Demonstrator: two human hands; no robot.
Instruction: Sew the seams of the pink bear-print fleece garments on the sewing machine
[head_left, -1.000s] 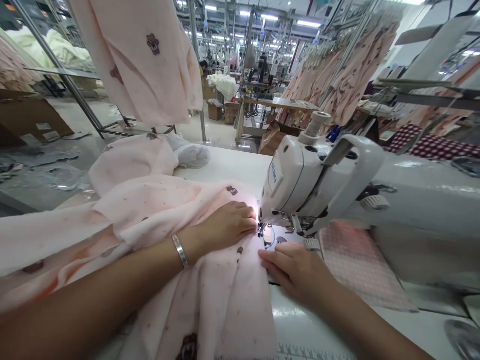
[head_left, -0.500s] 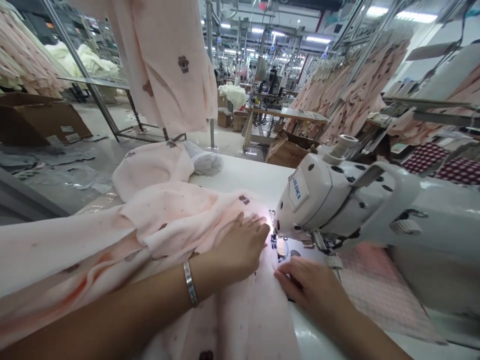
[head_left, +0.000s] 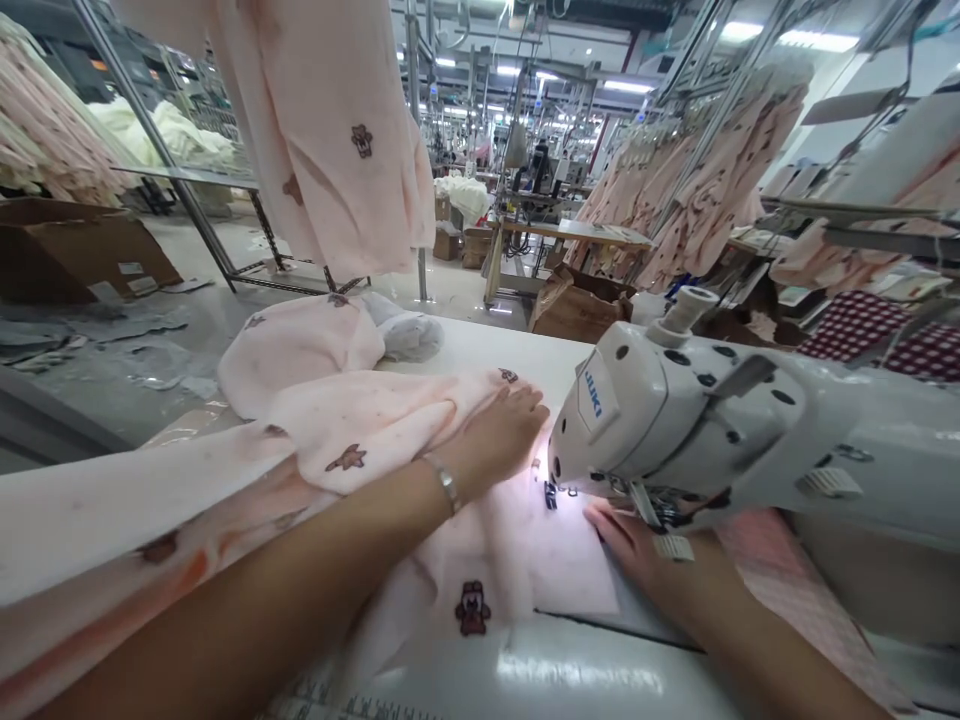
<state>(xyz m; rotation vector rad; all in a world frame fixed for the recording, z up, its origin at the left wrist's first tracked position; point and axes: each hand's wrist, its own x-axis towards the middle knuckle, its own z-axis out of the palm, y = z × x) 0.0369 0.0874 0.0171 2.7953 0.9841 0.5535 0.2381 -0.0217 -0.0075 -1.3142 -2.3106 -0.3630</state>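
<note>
Pale pink fabric with printed bears (head_left: pixel 405 400) lies bunched across the table and runs under the presser foot (head_left: pixel 550 495) of a white JUKI sewing machine (head_left: pixel 622 400). My left hand (head_left: pixel 506 435), with a silvery bracelet at the wrist, is closed on the fabric behind and left of the foot. Its fingertips are curled out of sight. My right hand (head_left: pixel 637 545) is low beside the needle area, with its fingertips close together at the fabric's right edge. The machine head partly covers that hand. The needle lamp lights the cloth between my hands.
A pink garment (head_left: pixel 337 140) hangs ahead on the left. A cardboard box (head_left: pixel 75 250) stands on the floor at far left, a brown carton (head_left: pixel 577 300) behind the table. Pink checked cloth (head_left: pixel 802 590) lies under the machine arm. Racks of pink garments (head_left: pixel 697 190) stand at back right.
My left hand has shifted away from me and slightly right with the fabric. The fabric's near end has slid forward, baring the table's front. My right hand has moved right, partly under the machine head.
</note>
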